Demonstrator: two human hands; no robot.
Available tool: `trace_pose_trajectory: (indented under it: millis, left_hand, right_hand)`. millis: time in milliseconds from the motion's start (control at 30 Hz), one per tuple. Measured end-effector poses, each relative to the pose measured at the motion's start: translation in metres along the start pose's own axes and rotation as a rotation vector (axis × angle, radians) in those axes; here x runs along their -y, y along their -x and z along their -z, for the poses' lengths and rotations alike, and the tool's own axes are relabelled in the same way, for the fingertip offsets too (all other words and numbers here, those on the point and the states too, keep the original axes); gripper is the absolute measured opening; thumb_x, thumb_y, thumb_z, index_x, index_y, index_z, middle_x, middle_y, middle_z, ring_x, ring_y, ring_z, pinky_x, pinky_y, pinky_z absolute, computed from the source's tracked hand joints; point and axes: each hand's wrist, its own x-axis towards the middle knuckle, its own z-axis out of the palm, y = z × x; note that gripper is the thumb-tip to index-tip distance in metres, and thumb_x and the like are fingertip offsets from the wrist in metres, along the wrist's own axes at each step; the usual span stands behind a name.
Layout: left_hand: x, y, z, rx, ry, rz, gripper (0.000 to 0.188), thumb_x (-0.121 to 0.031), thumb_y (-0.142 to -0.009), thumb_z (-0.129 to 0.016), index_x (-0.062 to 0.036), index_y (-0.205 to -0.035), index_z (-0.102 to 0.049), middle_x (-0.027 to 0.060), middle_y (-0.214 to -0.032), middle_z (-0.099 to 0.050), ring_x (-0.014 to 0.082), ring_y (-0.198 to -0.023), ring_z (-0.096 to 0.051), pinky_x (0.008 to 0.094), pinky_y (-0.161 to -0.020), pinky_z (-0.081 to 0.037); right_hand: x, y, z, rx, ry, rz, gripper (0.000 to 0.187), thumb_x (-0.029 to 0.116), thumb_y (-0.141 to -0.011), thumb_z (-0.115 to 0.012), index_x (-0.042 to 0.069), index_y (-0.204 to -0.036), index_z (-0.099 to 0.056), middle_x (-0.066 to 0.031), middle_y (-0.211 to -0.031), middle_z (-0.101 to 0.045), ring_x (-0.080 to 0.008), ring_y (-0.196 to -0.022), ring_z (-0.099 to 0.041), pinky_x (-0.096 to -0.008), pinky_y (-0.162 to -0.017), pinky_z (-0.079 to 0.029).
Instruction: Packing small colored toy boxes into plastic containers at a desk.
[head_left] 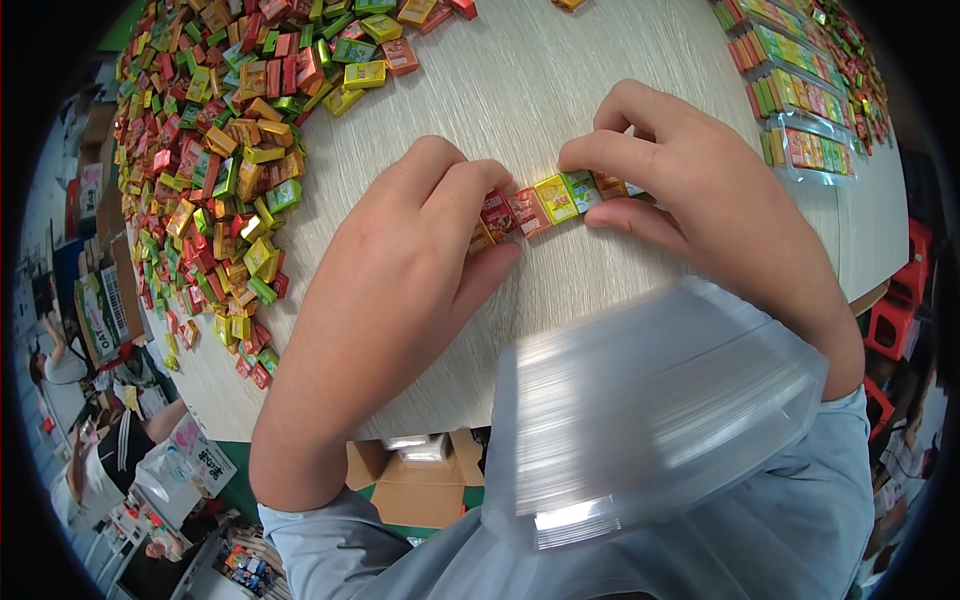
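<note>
A short row of small wrapped candies [556, 198], red, orange, yellow and green, lies end to end on the table between my hands. My left hand [400, 225] pinches the left end of the row, thumb on the near side and fingers on the far side. At the other end, the thumb and forefinger of my right hand [700, 170] grip the row the same way, partly hiding the last candies. Close in front of my body is a thick stack of clear plastic sleeves or trays [650, 400], blurred by nearness.
A big loose heap of wrapped candies [230, 150] covers the table's left side. Filled clear packs [800, 90] stand in a line at the far right. Below the table edge sits an open cardboard box [420, 490]. Red stools [895, 310] and other people show beyond the table.
</note>
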Motion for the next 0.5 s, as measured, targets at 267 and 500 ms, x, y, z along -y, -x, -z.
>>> trace_pose_trajectory:
  millis: [267,500]
  left_hand:
    - [-0.004,0.001,-0.005,-0.056,-0.067,0.015,0.034,-0.01,-0.086,-0.083,-0.003,-0.116,-0.068,0.0119,-0.103,-0.064,0.0301,-0.087,-0.069,0.0395,-0.075,-0.057]
    - [-0.011,0.0,0.001,0.001,-0.111,0.084,0.036,-0.012,-0.083,-0.086,-0.0028,-0.114,-0.069,0.0116,-0.103,-0.065,0.0281,-0.086,-0.069,0.039,-0.076,-0.057]
  right_hand:
    - [-0.001,-0.001,-0.003,-0.032,-0.019,0.01,0.033,0.014,-0.085,-0.08,0.004,-0.115,-0.069,-0.0114,-0.105,-0.061,-0.0312,-0.091,-0.065,-0.0416,-0.08,-0.053]
    - [-0.011,0.002,-0.003,-0.043,-0.039,0.046,0.033,0.015,-0.084,-0.081,0.006,-0.113,-0.068,-0.0113,-0.104,-0.061,-0.0329,-0.092,-0.065,-0.0437,-0.08,-0.052]
